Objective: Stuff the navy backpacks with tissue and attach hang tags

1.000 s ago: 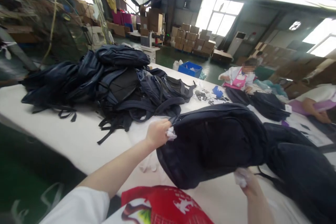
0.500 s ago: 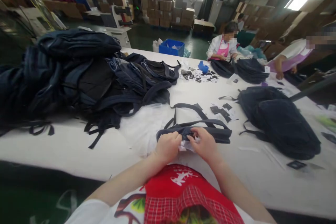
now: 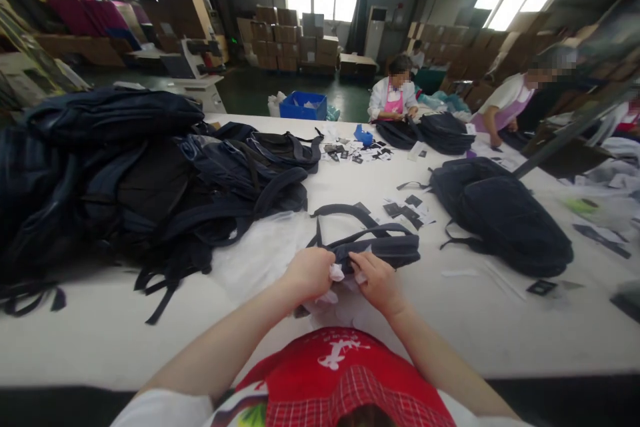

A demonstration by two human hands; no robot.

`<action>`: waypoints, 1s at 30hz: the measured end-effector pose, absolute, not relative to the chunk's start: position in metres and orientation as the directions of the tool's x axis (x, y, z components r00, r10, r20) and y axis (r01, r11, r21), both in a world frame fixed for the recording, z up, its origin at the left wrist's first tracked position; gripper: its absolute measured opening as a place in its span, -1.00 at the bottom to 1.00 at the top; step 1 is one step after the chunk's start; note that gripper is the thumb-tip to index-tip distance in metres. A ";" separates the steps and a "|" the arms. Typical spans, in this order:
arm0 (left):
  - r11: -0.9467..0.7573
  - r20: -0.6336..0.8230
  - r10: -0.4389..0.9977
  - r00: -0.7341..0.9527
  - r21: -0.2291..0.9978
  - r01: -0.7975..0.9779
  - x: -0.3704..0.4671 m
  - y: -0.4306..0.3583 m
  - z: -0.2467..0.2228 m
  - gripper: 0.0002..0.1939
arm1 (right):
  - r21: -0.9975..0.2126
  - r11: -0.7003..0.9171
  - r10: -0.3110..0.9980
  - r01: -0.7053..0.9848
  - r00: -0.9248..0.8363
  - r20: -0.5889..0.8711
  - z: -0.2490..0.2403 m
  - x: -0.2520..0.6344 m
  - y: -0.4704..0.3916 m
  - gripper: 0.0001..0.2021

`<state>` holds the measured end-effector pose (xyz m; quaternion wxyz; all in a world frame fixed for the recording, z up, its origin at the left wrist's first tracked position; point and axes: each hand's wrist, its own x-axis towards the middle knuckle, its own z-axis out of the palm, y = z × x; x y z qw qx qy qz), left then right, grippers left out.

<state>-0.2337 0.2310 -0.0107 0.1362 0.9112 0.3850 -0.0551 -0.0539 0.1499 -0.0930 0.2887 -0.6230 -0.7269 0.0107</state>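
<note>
A dark navy backpack (image 3: 395,248) lies on the table in front of me, its straps and top loop on the far side. My left hand (image 3: 311,273) is closed on its near edge, with crumpled white paper (image 3: 337,272) poking out beside the fingers. The fingers of my right hand (image 3: 379,281) pinch the same edge a little to the right, and a bit of white shows by them too. Under my hands, part of the backpack and the paper is hidden.
Dark backpacks (image 3: 150,173) are heaped on the left of the white table (image 3: 200,340). Another backpack (image 3: 505,213) lies to the right. Black and white tags (image 3: 407,210) are scattered beyond my hands. Clear plastic (image 3: 260,250) lies left of my hands. Co-workers (image 3: 394,97) work across the table.
My view has swung, so the scene sits farther left. My left hand's end of the backpack has dropped toward me, and more white paper shows between my hands.
</note>
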 end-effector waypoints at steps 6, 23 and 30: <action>-0.673 -0.196 0.688 0.699 0.189 0.716 -0.227 0.233 -0.012 -0.88 | -0.478 -0.013 0.928 0.878 0.189 0.322 -0.085 -0.059 0.146 -0.79; -0.777 -0.085 0.601 0.794 0.170 0.606 -0.163 0.244 -0.013 -0.48 | -0.455 -0.216 0.934 0.864 0.319 0.163 -0.100 -0.054 0.163 -0.80; -0.701 -0.186 0.675 0.714 0.138 0.699 -0.127 0.243 -0.029 -0.80 | -0.550 -0.252 0.880 0.796 0.425 0.213 -0.121 -0.042 0.158 -0.80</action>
